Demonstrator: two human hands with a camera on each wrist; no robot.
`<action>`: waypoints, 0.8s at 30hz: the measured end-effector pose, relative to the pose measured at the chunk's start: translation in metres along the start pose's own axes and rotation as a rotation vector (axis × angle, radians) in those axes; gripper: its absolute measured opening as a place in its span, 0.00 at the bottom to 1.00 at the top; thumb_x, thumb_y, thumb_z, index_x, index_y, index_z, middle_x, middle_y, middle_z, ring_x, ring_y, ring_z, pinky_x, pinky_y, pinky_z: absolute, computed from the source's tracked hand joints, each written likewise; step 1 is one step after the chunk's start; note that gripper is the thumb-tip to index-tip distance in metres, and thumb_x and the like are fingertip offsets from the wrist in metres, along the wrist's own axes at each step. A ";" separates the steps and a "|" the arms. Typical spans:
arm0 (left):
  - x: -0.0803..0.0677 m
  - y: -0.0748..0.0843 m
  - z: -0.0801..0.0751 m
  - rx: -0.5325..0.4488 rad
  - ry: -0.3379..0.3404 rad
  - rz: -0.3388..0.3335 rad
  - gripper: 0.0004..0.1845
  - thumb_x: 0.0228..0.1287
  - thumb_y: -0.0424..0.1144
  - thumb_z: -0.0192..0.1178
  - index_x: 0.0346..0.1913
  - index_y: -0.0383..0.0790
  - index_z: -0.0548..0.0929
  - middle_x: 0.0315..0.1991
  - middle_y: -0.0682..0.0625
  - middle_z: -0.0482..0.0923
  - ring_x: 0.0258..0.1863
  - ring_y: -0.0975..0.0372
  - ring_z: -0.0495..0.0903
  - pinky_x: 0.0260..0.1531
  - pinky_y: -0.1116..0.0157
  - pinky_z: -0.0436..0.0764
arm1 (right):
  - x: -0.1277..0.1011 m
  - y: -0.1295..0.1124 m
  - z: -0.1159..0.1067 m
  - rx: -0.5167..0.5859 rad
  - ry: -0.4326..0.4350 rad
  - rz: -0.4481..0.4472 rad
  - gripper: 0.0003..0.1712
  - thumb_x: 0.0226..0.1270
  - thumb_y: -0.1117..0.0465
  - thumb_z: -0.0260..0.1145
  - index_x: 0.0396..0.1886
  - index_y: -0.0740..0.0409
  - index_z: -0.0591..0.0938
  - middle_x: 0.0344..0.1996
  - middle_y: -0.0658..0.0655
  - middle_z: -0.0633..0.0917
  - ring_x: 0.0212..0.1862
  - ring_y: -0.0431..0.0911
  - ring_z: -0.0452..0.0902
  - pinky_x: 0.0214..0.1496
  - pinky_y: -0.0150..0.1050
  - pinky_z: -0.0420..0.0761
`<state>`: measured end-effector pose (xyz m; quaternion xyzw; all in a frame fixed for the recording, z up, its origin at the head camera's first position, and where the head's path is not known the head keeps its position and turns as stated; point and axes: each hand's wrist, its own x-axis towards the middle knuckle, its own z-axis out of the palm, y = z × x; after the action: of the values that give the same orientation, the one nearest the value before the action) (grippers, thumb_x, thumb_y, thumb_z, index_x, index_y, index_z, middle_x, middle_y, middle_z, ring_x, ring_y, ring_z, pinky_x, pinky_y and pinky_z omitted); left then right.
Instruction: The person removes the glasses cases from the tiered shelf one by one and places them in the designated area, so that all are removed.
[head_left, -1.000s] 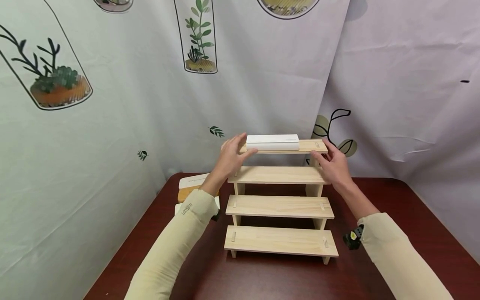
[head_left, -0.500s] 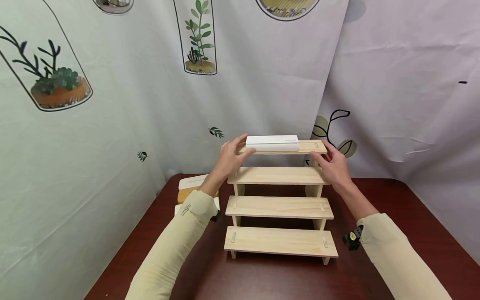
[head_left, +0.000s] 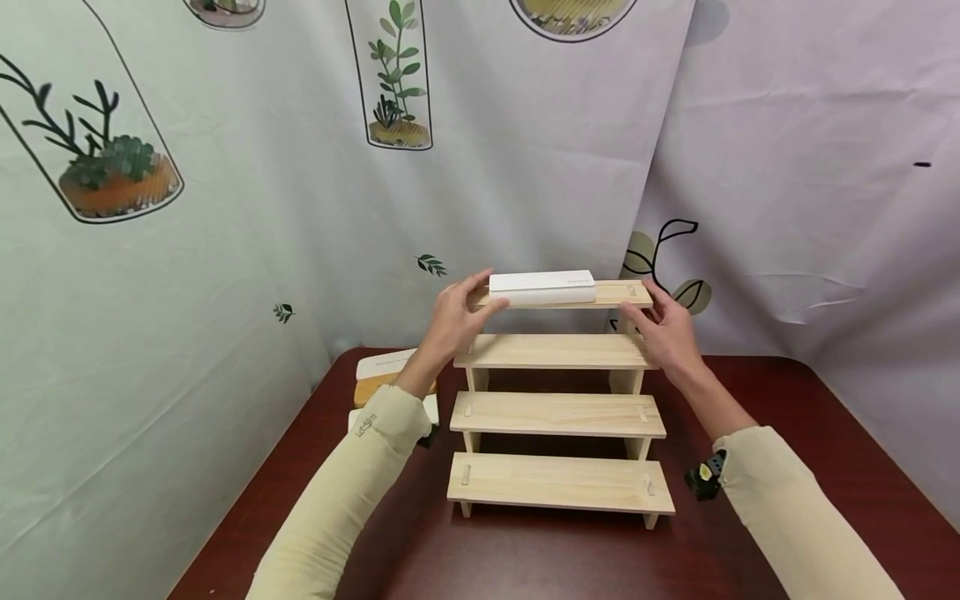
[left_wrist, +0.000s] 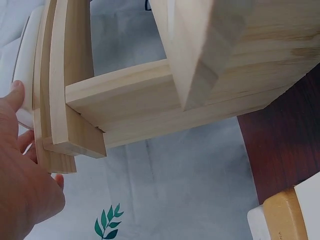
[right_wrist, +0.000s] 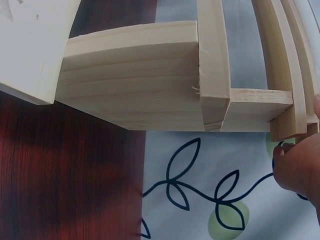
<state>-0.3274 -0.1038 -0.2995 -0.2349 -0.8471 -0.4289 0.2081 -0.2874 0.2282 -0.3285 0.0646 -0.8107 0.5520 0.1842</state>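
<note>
A white box lies on the top tier of a pale wooden stepped shelf with several tiers, standing on a dark red table. My left hand holds the box's left end, thumb along the front edge and fingers behind. In the left wrist view the thumb of this hand touches the white box. My right hand pinches the top tier's right end, thumb under its front edge and forefinger on top. The right wrist view shows that hand by the shelf's side frame.
A white box on a tan block and another white item lie on the table left of the shelf. Printed curtains close in the back and both sides. Bare tabletop lies in front of the shelf and to its right.
</note>
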 end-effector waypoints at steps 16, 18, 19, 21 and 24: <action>-0.007 -0.003 -0.004 -0.085 0.065 0.067 0.34 0.60 0.53 0.70 0.68 0.46 0.75 0.58 0.48 0.81 0.57 0.54 0.80 0.54 0.59 0.80 | -0.001 -0.002 0.000 -0.006 -0.006 0.021 0.47 0.70 0.42 0.63 0.80 0.55 0.55 0.74 0.61 0.62 0.74 0.54 0.59 0.71 0.54 0.64; -0.007 -0.003 -0.005 -0.094 0.072 0.073 0.34 0.60 0.53 0.71 0.67 0.45 0.76 0.57 0.47 0.81 0.57 0.52 0.80 0.55 0.58 0.80 | -0.001 -0.003 0.000 0.005 -0.007 0.025 0.47 0.70 0.43 0.63 0.80 0.55 0.55 0.75 0.60 0.62 0.74 0.54 0.59 0.71 0.54 0.64; -0.007 -0.003 -0.006 -0.097 0.074 0.077 0.34 0.59 0.53 0.71 0.67 0.44 0.76 0.57 0.47 0.81 0.57 0.51 0.80 0.55 0.58 0.80 | -0.002 -0.004 0.000 0.010 -0.007 0.026 0.47 0.70 0.43 0.63 0.80 0.55 0.55 0.75 0.61 0.62 0.74 0.54 0.58 0.72 0.53 0.63; -0.008 -0.003 -0.007 -0.101 0.074 0.083 0.35 0.59 0.53 0.71 0.66 0.42 0.76 0.57 0.46 0.81 0.57 0.50 0.80 0.54 0.58 0.80 | -0.002 -0.004 0.000 0.014 -0.004 0.028 0.47 0.70 0.43 0.63 0.80 0.55 0.55 0.75 0.61 0.61 0.74 0.54 0.58 0.72 0.53 0.63; -0.009 -0.002 -0.009 -0.098 0.072 0.088 0.36 0.59 0.53 0.71 0.66 0.39 0.76 0.57 0.45 0.81 0.56 0.50 0.81 0.53 0.58 0.81 | -0.002 -0.005 0.000 0.013 -0.002 0.026 0.46 0.70 0.43 0.63 0.80 0.55 0.55 0.75 0.61 0.61 0.74 0.54 0.58 0.72 0.54 0.63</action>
<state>-0.3200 -0.1144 -0.3003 -0.2663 -0.8059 -0.4685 0.2451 -0.2838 0.2263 -0.3249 0.0558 -0.8081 0.5594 0.1759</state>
